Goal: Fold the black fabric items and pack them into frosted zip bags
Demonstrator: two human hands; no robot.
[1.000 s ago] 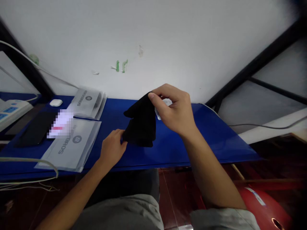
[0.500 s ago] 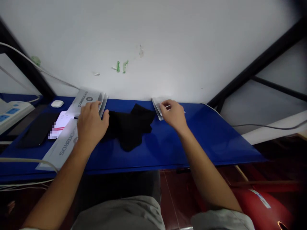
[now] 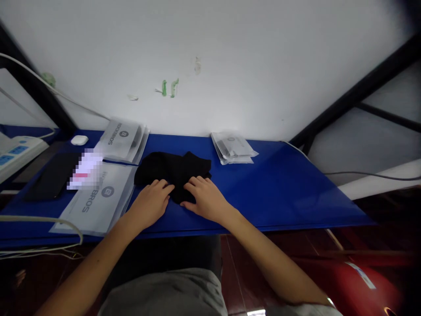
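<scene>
A piece of black cloth (image 3: 171,166) lies crumpled on the blue tabletop. At its near left edge, my left hand (image 3: 150,204) has curled fingers on the fabric. My right hand (image 3: 206,198) grips the near right part of it, fingers on top and thumb toward me. Part of the cloth is hidden under both hands. To the right and farther back rests a small stack of flat, frosted plastic packets (image 3: 234,145), apart from my right hand.
On the left lie a larger printed frosted bag (image 3: 95,202) and a stack of similar bags (image 3: 120,139) behind it. Near them are a phone (image 3: 86,164), a dark flat device (image 3: 54,177), a white earbud case (image 3: 79,140) and a power strip (image 3: 19,153). A white wall rises behind.
My left hand has come from the bags on the left to the cloth. My right hand has let go of the packets at the back and moved in to the cloth.
</scene>
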